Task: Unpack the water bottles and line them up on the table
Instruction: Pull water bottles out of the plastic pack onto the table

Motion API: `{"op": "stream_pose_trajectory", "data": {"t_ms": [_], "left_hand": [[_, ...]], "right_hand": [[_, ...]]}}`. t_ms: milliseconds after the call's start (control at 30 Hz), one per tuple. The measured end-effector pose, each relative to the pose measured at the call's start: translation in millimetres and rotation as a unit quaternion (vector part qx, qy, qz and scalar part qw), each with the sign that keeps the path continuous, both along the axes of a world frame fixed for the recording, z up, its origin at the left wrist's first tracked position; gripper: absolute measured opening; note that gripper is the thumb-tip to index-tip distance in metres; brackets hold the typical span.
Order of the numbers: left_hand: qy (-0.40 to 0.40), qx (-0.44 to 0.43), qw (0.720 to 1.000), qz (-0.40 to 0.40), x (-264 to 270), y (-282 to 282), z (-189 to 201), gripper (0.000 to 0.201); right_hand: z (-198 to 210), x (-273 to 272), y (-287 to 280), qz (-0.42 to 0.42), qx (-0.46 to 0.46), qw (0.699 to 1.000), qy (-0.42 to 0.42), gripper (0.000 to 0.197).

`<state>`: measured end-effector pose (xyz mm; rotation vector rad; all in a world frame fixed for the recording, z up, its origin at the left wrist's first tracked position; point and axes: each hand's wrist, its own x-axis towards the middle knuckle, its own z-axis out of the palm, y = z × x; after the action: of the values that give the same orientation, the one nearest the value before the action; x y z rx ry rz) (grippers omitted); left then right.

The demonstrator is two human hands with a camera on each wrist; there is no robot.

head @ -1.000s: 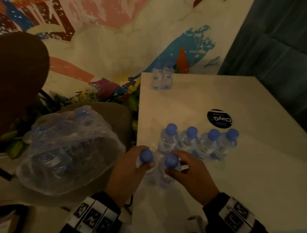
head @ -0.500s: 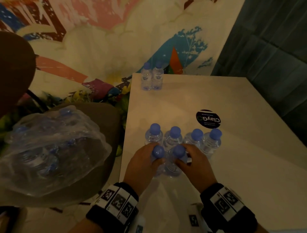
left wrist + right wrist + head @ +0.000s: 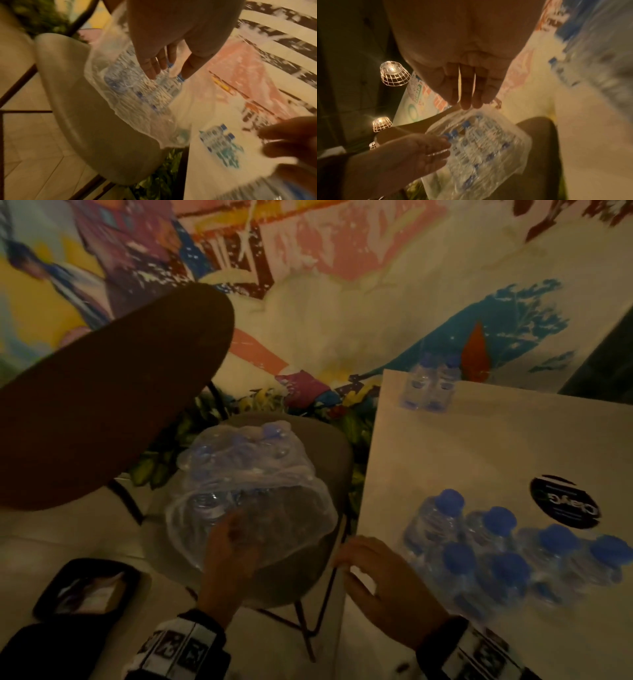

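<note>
Dim, warm, noisy footage.
You see caged lamps (image 3: 394, 73) glaring in the right wrist view; motion blur smears both wrist views' edges.

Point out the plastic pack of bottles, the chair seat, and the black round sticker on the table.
plastic pack (image 3: 253, 508), head view, clear wrap.
chair seat (image 3: 337, 453), head view, bare rim.
black sticker (image 3: 563, 503), head view, its middle.
</note>
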<state>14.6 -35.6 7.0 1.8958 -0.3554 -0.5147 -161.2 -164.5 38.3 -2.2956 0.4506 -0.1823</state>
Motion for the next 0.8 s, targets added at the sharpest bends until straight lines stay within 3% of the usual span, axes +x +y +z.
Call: {"op": "stream_pose_trajectory", "data": {"t_ms": [100,200,333,400,433,467,567,633,700,800], "left_hand": [[0.003,-0.025,0.999,0.046,29.5,9.4,-3.0,0.050],[-0.007,-0.021,0.999,0.046,49.4,8.5,-1.4,0.050],[-0.073,0.154,0.984,0.051,70.2,1.6,-6.0,0.077],[-0.088,0.117,0.988,0.042,75.9,-3.2,-8.9,0.075],[-0.114,0.089,0.988,0.050,79.2,-4.3,-13.5,0.062],[-0.144,0.066,0.986,0.058,80.4,-4.4,-13.8,0.046],[-0.188,0.089,0.978,0.034,84.9,-4.1,-18.7,0.055],[-0.211,0.091,0.973,0.022,81.4,-3.2,-18.0,0.044],[-0.245,0.138,0.960,-0.002,77.7,0.1,-24.2,0.054],[-0.269,0.163,0.944,-0.103,66.5,4.6,-30.0,0.061]], "right_hand": [[-19.3,62.7,-3.1,0.028,0.032,0.994,0.097,0.045],[-25.8,122.8,-10.3,-0.001,0.027,0.991,0.135,0.047],[-20.7,182.4,-25.1,-0.050,0.040,0.982,0.175,0.037],[-23.8,204.0,-31.7,-0.054,0.035,0.976,0.209,0.037],[-25.4,213.0,-34.3,-0.051,0.034,0.973,0.222,0.038],[-25.2,218.7,-35.0,-0.049,0.043,0.974,0.219,0.041],[-24.0,225.1,-38.8,-0.086,0.059,0.978,0.183,0.042],[-28.1,222.5,-42.3,-0.098,0.046,0.974,0.199,0.041],[-35.9,216.3,-37.2,-0.099,0.029,0.967,0.234,0.040],[-53.6,199.9,-25.1,-0.071,0.009,0.973,0.218,0.038]]}}
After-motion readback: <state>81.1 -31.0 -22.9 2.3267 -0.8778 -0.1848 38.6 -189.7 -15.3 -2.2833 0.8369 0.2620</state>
